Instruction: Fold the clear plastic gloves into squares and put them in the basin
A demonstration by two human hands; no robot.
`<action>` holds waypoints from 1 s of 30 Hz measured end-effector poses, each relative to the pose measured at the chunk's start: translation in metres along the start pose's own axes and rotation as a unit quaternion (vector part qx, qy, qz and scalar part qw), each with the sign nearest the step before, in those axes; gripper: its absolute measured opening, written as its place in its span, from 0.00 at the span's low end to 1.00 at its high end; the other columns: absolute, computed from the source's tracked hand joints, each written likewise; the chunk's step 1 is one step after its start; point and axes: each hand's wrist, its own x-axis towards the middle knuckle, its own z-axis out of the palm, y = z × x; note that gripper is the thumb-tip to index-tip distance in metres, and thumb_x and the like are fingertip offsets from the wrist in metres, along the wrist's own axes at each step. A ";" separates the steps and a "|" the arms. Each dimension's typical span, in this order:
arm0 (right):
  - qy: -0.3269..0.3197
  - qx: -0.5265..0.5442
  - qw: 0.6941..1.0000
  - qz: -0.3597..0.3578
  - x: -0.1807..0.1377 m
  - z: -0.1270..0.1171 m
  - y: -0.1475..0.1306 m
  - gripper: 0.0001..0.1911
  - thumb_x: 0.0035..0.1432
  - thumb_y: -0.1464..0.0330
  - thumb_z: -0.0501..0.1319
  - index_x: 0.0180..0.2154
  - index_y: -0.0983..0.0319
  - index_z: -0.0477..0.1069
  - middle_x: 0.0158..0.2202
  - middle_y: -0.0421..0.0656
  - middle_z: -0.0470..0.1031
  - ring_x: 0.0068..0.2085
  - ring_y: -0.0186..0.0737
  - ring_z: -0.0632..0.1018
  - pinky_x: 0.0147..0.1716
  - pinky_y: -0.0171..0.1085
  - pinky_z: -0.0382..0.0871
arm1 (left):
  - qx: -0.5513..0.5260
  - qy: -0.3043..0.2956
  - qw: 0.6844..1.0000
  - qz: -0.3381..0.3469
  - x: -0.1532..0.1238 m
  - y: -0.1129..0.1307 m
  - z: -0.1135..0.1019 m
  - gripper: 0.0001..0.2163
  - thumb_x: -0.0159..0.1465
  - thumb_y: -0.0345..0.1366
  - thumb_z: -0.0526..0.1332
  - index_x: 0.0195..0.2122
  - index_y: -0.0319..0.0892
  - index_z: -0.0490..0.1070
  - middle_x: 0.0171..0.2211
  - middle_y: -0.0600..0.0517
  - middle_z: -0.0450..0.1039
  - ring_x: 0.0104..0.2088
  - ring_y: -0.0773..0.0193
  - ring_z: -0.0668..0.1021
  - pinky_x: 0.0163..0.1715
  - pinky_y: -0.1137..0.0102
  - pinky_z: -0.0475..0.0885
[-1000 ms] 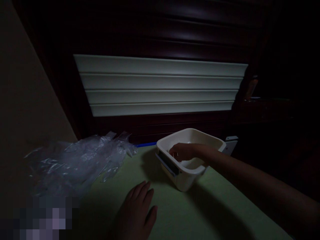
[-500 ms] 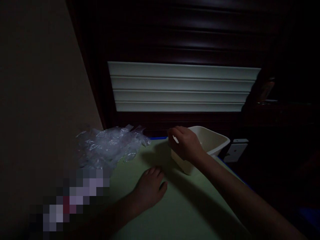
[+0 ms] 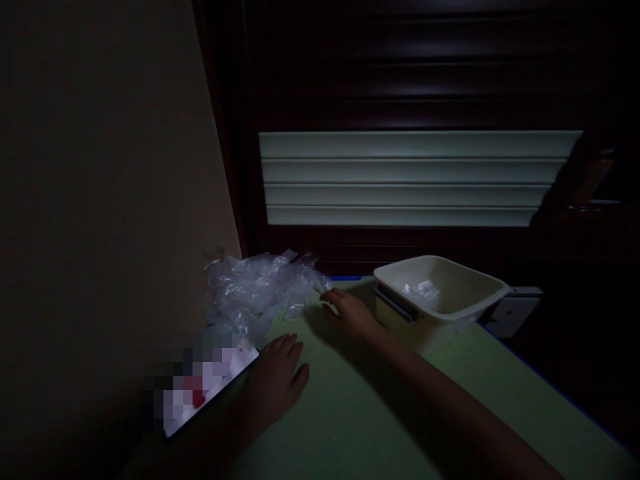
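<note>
You've got a green tabletop [image 3: 350,420] with a blue edge [image 3: 553,385], plus a lit-screen device [image 3: 233,375], partly pixelated, lying on its left side. Ahead of you: dark wood slats [image 3: 410,67] with a pale slatted panel [image 3: 410,173] set in, plain wall [image 3: 105,167] to the left. To your right, a white flat item [image 3: 513,315] beyond the table edge and a dim orange-brown object [image 3: 594,177], too dark to identify.
</note>
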 end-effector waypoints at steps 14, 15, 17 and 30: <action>-0.053 0.033 0.987 -0.147 0.078 0.050 -0.039 0.11 0.56 0.72 0.59 0.43 0.63 0.71 0.43 0.49 0.73 0.46 0.46 0.71 0.44 0.41 0.59 | 0.006 -0.019 0.999 -0.036 0.003 0.016 -0.004 0.12 0.61 0.33 0.51 0.44 0.39 0.67 0.47 0.43 0.67 0.49 0.51 0.67 0.48 0.56 0.63; -0.053 0.037 0.987 -0.149 0.079 0.052 -0.040 0.10 0.56 0.73 0.58 0.41 0.63 0.72 0.42 0.49 0.74 0.46 0.46 0.71 0.45 0.41 0.58 | 0.006 -0.021 0.999 -0.036 0.004 0.016 -0.005 0.12 0.61 0.33 0.51 0.44 0.39 0.67 0.47 0.43 0.67 0.49 0.51 0.67 0.48 0.56 0.63; -0.048 0.048 0.987 -0.146 0.080 0.054 -0.040 0.09 0.56 0.75 0.57 0.39 0.63 0.73 0.39 0.48 0.75 0.45 0.45 0.71 0.45 0.41 0.58 | 0.004 -0.021 0.999 -0.036 0.004 0.017 -0.006 0.12 0.61 0.33 0.51 0.44 0.39 0.67 0.47 0.43 0.66 0.49 0.52 0.67 0.49 0.56 0.62; 0.167 0.262 0.948 0.066 0.069 0.009 -0.014 0.10 0.60 0.69 0.50 0.35 0.63 0.69 0.34 0.46 0.74 0.35 0.39 0.73 0.36 0.36 0.64 | -0.012 -0.017 0.999 -0.028 0.005 0.015 -0.005 0.11 0.61 0.34 0.51 0.42 0.39 0.68 0.45 0.43 0.67 0.47 0.50 0.68 0.47 0.55 0.64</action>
